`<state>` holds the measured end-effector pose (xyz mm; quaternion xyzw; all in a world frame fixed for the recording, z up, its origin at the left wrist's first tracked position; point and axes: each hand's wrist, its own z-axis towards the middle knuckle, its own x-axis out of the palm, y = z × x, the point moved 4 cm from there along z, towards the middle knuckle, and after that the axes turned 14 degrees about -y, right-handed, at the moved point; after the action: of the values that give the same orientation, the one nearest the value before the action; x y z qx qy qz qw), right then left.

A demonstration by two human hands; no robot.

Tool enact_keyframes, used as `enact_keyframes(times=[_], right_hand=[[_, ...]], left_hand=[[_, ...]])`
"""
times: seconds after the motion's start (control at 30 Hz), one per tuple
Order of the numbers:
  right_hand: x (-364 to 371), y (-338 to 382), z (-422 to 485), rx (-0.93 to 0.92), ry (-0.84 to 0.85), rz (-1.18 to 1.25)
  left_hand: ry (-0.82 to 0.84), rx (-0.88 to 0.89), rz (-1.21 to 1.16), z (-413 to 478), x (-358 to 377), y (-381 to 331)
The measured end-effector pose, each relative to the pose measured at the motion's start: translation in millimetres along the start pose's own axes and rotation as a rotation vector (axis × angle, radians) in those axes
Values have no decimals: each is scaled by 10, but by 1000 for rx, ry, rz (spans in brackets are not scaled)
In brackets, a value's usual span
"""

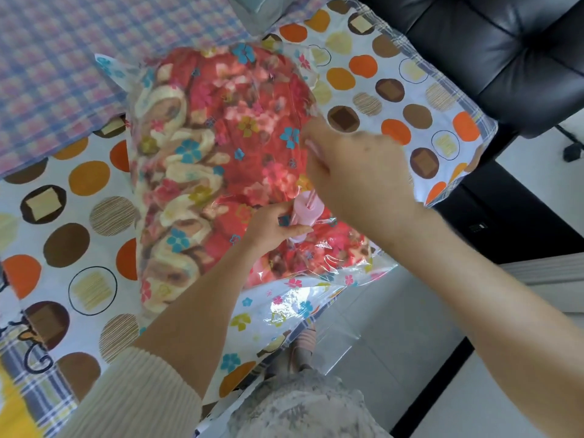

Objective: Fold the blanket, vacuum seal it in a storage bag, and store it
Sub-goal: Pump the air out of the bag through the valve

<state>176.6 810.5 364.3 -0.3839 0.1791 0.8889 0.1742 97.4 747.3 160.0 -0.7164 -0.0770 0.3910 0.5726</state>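
Pinching the pink pump (307, 207) at its lower end, the left grip (274, 225) has thumb and fingers clamped on it. Just above, the blurred right grip (354, 165) is curled round the pump's upper end. Under both grips lies the red flowered blanket (221, 137), inside the clear storage bag (316, 300) on a dotted sheet (88, 241). A black chair (505, 58) stands beyond the right grip.

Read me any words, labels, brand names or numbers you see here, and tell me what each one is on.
No text can be read anywhere.
storage bag: printed flowers only, no wording.
pink pump: no label visible.
tablecloth: black curly marks at its left edge, too cut off to read.
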Motion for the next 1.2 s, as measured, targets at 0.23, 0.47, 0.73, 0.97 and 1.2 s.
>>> enact_keyframes(times=[0.23,0.47,0.73,0.97,1.2], right_hand=[[415,-123,-685,135,131,22],[-179,-119,-112,184,-125,49],[-27,-166,-75,75,58,10],[436,-144,-551,163,155,-41],[-127,-228,29,126,-44,40]], left_hand=[[8,9,32,-108,64,12],[6,-20,-4,-19,14,-50],[-13,-6,8,-8,35,-76],[-8,0,31,-62,73,10],[-10,4,36,12,20,-44]])
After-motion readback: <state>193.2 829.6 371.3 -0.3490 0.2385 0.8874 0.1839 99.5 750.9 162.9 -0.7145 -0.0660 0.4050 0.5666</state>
